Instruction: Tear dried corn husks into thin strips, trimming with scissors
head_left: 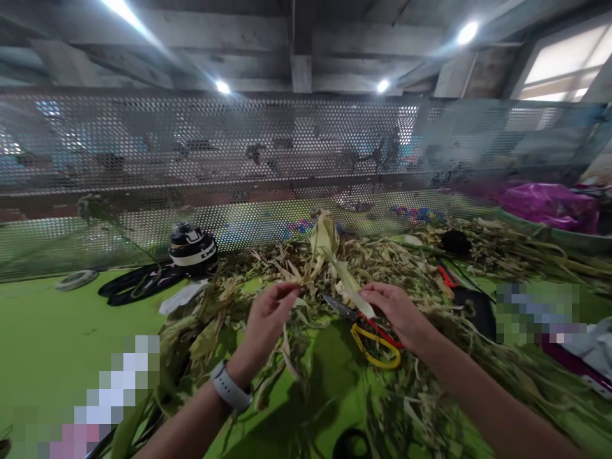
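My right hand [396, 313] pinches the lower end of a long pale corn husk strip [351, 285] between thumb and fingers. That strip runs up to a pale yellow husk bundle [323, 237], which stands upright in the middle. Close to the bundle's lower left, my left hand [270, 317] has its thumb and fingertips pressed together. Whatever lies between those fingertips is too small to make out. Scissors [375, 344] with one red and one yellow handle loop lie beneath the right hand, blades pointing up and left. Loose dried husks [396, 264] surround both hands.
A perforated metal screen [239, 153] rises behind the green table [43, 319]. At left are a black-and-white bottle [194, 252], a black strap [129, 280] and a tape roll [76, 280]. A purple plastic bag [549, 205] sits in a green tub at right. A red-handled tool [447, 277] lies nearer.
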Demonstrator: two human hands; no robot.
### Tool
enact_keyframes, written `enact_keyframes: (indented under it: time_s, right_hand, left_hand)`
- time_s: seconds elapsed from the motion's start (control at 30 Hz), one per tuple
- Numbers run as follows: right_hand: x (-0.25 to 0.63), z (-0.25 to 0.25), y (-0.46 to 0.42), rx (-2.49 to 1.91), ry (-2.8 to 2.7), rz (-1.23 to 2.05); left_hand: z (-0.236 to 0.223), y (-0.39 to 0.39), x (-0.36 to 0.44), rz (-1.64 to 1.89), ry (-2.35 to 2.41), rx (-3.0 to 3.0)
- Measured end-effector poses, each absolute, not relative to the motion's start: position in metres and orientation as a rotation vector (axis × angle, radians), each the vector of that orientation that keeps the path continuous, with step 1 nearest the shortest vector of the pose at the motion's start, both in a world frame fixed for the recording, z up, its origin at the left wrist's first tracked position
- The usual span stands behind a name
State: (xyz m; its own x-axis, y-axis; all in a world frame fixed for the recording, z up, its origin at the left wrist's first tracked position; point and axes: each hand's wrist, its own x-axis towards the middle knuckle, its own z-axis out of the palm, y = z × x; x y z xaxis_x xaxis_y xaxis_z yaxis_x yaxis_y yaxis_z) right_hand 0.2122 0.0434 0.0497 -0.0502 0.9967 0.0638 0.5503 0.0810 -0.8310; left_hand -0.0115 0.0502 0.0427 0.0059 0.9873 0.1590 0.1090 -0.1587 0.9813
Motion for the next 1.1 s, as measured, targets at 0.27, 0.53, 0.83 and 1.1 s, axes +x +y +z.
enact_keyframes:
  time_s: [0.27,0.53,0.83,1.1]
  right_hand:
    - [0.189,0.027,0.012,-0.965,-1.161,1.682]
    - [0.191,0.034,0.007,-0.962,-1.364,1.585]
    - [0.189,0.023,0.014,-1.162,-1.485,1.176]
    - [0.190,0.025,0.013,-1.177,-1.532,1.126]
  left_hand:
    - [0.044,0.031,0.027,1.142,1.008,1.257]
    - [0.036,0.018,0.026,1.065,1.033,1.501]
    - [0.032,0.011,0.031,1.022,1.106,1.552]
    - [0.031,0.010,0.031,0.963,1.117,1.767]
